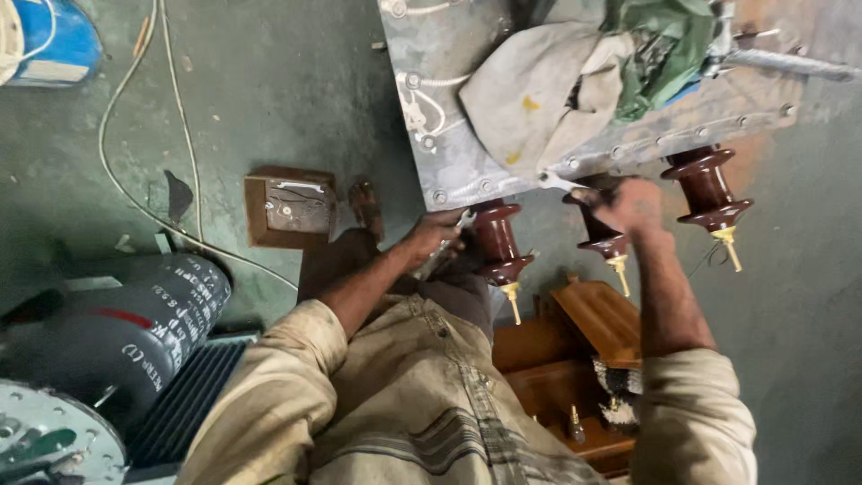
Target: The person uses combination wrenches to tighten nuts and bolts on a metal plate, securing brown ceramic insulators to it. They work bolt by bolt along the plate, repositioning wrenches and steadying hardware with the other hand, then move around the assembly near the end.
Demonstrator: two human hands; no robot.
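Head view, left to right. A grey cylinder (135,332) with a red stripe lies well left of the left hand, and a brown box (289,208) sits on the green floor (269,81) up and left of it. The left hand (433,235) is closed around a metal spanner (449,241), the tool's head just beside the base of the first brown insulator (498,242). That insulator stands off the edge of a grey metal lid (449,135), immediately right of the grip. The right hand (628,205) is curled over the top of the middle insulator (603,241), its fingers against the lid's edge; what lies inside that grip cannot be told. A third insulator (709,193) stands just right of this hand. Grey cloth (530,90) lies on the lid above both hands.
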